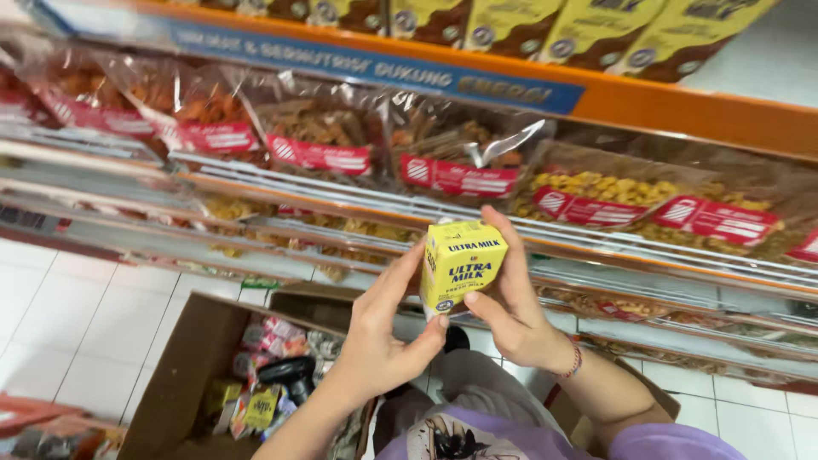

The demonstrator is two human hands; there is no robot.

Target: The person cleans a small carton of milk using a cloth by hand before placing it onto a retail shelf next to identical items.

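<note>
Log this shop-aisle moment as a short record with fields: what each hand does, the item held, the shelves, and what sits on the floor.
left hand: grips the small yellow carton from below and the side, thumb against its lower edge
right hand: holds the carton's far side, fingers up along it
carton: upright, held in front of the shelves
shelves: rows of clear snack bags with red labels
floor: open cardboard box holding mixed packets, on white tiles
wrist: red bracelet
</note>
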